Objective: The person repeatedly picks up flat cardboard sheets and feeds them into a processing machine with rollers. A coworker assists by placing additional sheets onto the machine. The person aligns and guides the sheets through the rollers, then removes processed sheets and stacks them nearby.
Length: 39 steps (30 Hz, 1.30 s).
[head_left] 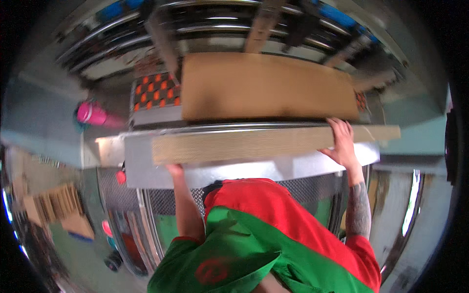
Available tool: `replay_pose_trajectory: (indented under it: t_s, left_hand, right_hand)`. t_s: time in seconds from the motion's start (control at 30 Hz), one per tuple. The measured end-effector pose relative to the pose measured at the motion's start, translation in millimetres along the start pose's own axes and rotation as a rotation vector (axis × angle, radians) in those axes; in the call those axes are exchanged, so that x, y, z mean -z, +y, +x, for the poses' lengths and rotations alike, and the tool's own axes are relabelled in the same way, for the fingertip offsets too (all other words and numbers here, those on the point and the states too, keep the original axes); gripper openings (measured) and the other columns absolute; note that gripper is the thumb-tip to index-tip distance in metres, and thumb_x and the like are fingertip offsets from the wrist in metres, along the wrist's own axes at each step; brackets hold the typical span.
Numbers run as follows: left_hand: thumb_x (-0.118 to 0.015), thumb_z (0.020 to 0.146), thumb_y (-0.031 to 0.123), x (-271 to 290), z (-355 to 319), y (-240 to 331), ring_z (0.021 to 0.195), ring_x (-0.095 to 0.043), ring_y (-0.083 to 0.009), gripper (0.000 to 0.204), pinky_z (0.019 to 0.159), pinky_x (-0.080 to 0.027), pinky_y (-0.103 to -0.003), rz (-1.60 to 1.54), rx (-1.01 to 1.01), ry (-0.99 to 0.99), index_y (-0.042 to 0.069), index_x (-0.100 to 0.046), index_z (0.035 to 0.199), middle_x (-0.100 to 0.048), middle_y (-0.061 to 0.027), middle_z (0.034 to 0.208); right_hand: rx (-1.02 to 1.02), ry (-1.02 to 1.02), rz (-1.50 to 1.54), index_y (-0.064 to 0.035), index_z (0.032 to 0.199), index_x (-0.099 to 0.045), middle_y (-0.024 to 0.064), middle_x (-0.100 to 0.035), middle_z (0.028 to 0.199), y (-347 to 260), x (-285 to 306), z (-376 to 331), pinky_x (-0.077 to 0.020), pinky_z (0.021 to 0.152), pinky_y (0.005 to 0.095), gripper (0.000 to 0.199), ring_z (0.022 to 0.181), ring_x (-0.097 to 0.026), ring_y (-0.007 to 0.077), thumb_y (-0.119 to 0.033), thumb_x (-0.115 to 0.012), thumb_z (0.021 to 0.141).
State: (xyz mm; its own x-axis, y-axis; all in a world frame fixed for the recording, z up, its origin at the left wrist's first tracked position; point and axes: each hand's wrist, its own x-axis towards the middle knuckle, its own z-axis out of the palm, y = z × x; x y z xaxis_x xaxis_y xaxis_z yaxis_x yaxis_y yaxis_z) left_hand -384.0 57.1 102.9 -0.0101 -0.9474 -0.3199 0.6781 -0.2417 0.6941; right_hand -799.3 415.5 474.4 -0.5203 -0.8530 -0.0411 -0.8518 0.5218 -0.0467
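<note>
A long stack of corrugated cardboard sheets (pixel 234 146) lies across in front of me, its ribbed edges facing up and its right end a little higher. My right hand (pixel 342 145) grips it near the right end, fingers over the far side and thumb at the near side. Under the left end is my left hand (pixel 175 169), holding the stack from the near edge; most of its fingers are hidden. Beyond the stack, a large brown cardboard sheet (pixel 268 88) lies flat on the machine's feed bed. A metal table (pixel 141 168) is below the stack.
Metal rollers (pixel 215 28) and upright arms of the machine span the far side. Orange-and-dark feed wheels (pixel 157 91) show left of the flat sheet. A pink bottle (pixel 92 113) stands at the left. More cardboard (pixel 56 205) is stacked on the floor at lower left.
</note>
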Motion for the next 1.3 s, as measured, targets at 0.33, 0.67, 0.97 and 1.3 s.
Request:
replay_pose_trajectory:
  t_s: [0.33, 0.67, 0.97, 1.3]
  left_hand:
    - [-0.054, 0.107, 0.031, -20, 14, -3, 0.120, -0.058, -0.0218, 0.037, 0.108, -0.047, -0.039, 0.101, 0.203, -0.072, 0.005, -0.059, 0.134, -0.063, -0.0075, 0.128]
    - [-0.053, 0.107, 0.030, -50, -13, 57, 0.117, -0.059, -0.0225, 0.036, 0.105, -0.049, -0.039, 0.186, 0.175, -0.181, 0.004, -0.060, 0.131, -0.064, -0.0081, 0.123]
    - [-0.052, 0.106, 0.029, -118, -99, 115, 0.114, -0.060, -0.0231, 0.035, 0.103, -0.050, -0.040, 0.176, 0.079, -0.456, 0.003, -0.061, 0.128, -0.064, -0.0086, 0.119]
    - [-0.049, 0.105, 0.043, -117, -134, 128, 0.117, -0.061, -0.0277, 0.048, 0.103, -0.050, -0.047, 0.253, 0.079, -0.277, 0.005, -0.059, 0.132, -0.063, -0.0115, 0.125]
  right_hand:
    - [0.024, -0.031, 0.051, -0.0091, 0.151, -0.043, 0.0119, -0.049, 0.152, 7, 7, -11, -0.0234, 0.124, 0.0584, 0.102, 0.147, -0.040, 0.0331, -0.036, -0.092, 0.066]
    - [-0.647, 0.628, -0.070, -0.0042, 0.159, -0.032, 0.0233, -0.040, 0.158, 145, -60, -155, -0.0309, 0.122, 0.0530, 0.095, 0.150, -0.035, 0.0405, -0.016, -0.082, 0.078]
    - [-1.226, 0.707, 2.078, -0.0062, 0.159, -0.037, 0.0174, -0.045, 0.159, 207, -366, -105, -0.0352, 0.120, 0.0497, 0.076, 0.146, -0.041, 0.0372, -0.052, -0.057, 0.102]
    - [-0.829, 1.142, 2.555, -0.0096, 0.161, -0.037, 0.0142, -0.043, 0.161, 172, -383, -34, -0.0347, 0.120, 0.0496, 0.080, 0.147, -0.040, 0.0362, -0.064, -0.048, 0.103]
